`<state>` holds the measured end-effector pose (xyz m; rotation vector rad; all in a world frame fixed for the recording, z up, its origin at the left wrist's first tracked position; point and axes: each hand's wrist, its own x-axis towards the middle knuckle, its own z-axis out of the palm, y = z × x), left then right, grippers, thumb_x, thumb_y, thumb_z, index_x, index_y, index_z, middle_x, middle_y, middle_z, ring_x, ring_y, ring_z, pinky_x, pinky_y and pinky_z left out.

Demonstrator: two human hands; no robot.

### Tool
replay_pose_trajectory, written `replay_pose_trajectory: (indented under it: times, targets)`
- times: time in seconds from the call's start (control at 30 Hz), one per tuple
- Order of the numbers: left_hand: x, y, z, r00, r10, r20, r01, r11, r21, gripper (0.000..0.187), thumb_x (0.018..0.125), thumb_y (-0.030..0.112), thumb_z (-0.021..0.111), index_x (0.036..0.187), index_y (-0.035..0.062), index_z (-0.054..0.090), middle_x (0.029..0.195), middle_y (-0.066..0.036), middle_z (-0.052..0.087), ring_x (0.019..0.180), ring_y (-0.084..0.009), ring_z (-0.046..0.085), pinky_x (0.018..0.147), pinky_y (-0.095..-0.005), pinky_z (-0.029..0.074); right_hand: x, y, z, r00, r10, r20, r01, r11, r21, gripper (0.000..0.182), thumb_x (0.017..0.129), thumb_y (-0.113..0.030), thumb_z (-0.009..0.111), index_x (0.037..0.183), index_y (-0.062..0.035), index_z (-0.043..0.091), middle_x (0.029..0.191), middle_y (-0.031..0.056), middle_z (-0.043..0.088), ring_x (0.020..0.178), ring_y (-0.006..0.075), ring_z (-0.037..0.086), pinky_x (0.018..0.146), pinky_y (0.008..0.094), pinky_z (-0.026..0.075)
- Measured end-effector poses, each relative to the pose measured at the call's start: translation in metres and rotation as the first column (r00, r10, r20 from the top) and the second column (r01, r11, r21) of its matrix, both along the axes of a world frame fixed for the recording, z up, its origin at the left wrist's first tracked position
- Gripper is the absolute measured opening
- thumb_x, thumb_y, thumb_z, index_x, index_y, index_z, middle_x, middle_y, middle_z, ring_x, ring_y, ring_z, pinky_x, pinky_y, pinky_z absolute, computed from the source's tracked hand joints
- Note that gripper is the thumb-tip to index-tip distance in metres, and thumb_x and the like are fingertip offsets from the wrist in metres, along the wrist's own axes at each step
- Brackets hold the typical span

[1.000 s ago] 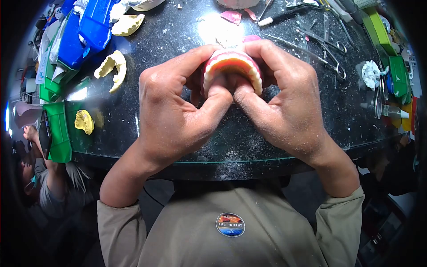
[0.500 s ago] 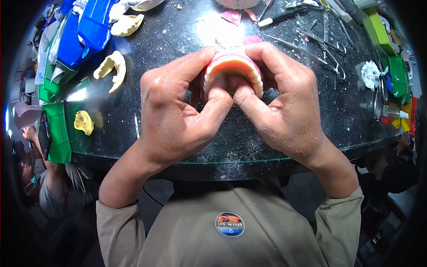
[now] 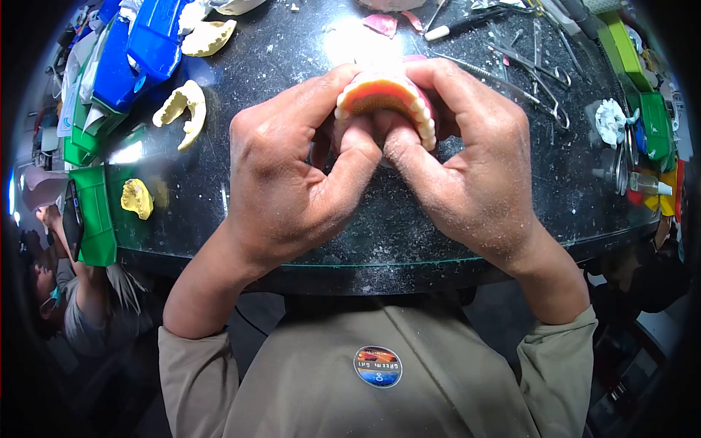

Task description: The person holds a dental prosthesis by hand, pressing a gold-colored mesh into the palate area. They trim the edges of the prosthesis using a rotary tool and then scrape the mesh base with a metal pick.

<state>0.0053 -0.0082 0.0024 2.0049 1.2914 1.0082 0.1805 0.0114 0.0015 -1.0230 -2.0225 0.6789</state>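
Observation:
An upper denture (image 3: 385, 91) with pink-orange base and a row of white teeth is held between both hands above the dark table. My left hand (image 3: 299, 157) is closed on its left side, thumb pressed inside the arch and index finger along the outer edge. My right hand (image 3: 467, 153) grips the opposite side the same way, its thumb beside the other thumb. The arch opens toward me. Fingers behind the denture are hidden. White dust coats the fingers and hands.
Yellow plaster pieces (image 3: 182, 109) and blue bins (image 3: 157, 40) lie at left. Scissor-like clamps (image 3: 537, 73) and a long thin metal tool (image 3: 496, 77) are at right. Pink scraps (image 3: 380, 25) lie beyond my hands. A green tray (image 3: 93, 219) stands at the left edge; another person's arm (image 3: 87, 292) is nearby.
The denture has tilted slightly in my hands, showing more of its inner side and right-hand teeth. My right hand has shifted a little outward. Both hands keep their grip.

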Motion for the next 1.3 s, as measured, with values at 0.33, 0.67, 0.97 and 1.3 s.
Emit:
replay_pose_trajectory:
  times: [0.33, 0.67, 0.97, 1.3]
  targets:
    - [0.004, 0.003, -0.01, 0.996, 0.001, 0.089, -0.013, 0.99, 0.139, 0.029, 0.076, 0.0, 0.058, 0.104, -0.0066, 0.06, 0.07, -0.01, 0.06, 0.051, -0.007, 0.053, 0.045, -0.0214, 0.041, 0.0, -0.003, -0.002, 1.0, 0.004, -0.012, -0.004, 0.999, -0.051, 0.02, 0.078, -0.003, 0.062, 0.097, 0.003, 0.057, 0.076, 0.0082, 0.06, 0.067, 0.0097, 0.06, 0.06, 0.023, 0.048]
    - [0.005, 0.0, 0.003, 0.992, 0.068, 0.102, -0.052, 0.988, -0.145, 0.028, 0.08, -0.001, 0.053, 0.106, -0.0093, 0.059, 0.091, -0.011, 0.066, 0.085, -0.012, 0.061, 0.078, -0.0247, 0.049, 0.0, 0.004, -0.005, 0.998, 0.027, -0.061, -0.031, 0.998, -0.055, 0.026, 0.078, -0.002, 0.063, 0.103, 0.0035, 0.059, 0.081, 0.0107, 0.063, 0.067, 0.013, 0.063, 0.06, 0.0239, 0.051]
    - [0.007, 0.001, -0.002, 0.996, 0.074, 0.044, -0.076, 0.997, 0.035, 0.03, 0.077, -0.002, 0.055, 0.105, -0.0081, 0.057, 0.093, -0.011, 0.064, 0.085, -0.0121, 0.06, 0.078, -0.0248, 0.048, 0.002, 0.001, -0.001, 0.999, 0.037, -0.027, -0.038, 0.999, -0.022, 0.029, 0.077, 0.0, 0.063, 0.105, 0.007, 0.059, 0.084, 0.0141, 0.065, 0.072, 0.0158, 0.066, 0.063, 0.0261, 0.054]
    - [0.009, -0.002, -0.004, 0.982, 0.053, 0.182, -0.05, 0.999, -0.023, 0.032, 0.078, -0.003, 0.056, 0.11, -0.0064, 0.053, 0.097, -0.01, 0.063, 0.089, -0.013, 0.06, 0.083, -0.0248, 0.047, 0.002, 0.0, 0.0, 0.999, 0.049, -0.005, -0.049, 0.999, 0.003, 0.026, 0.079, 0.003, 0.058, 0.105, 0.0078, 0.058, 0.084, 0.0133, 0.064, 0.076, 0.016, 0.066, 0.068, 0.0263, 0.054]
